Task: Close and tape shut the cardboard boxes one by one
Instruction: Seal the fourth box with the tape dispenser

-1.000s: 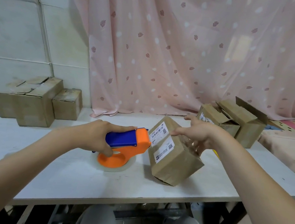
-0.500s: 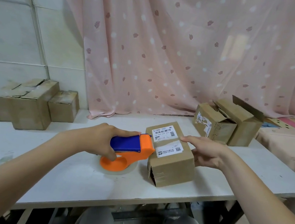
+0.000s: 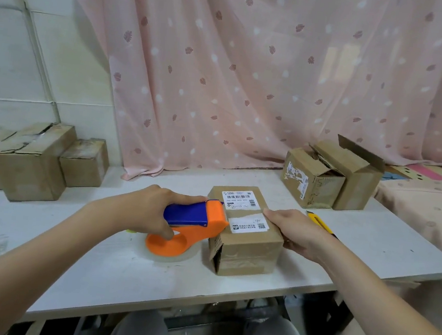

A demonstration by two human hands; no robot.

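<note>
The box [image 3: 245,230], tilted on one edge a second ago, now sits flat on the counter [image 3: 93,263] with labels up. The right hand [image 3: 293,234] has moved to its right side, uncovering a yellow knife [image 3: 319,223].

Home packing corner; pink curtain [image 3: 252,74], white table [image 3: 93,263], stacked cardboard boxes [image 3: 30,162].
</note>
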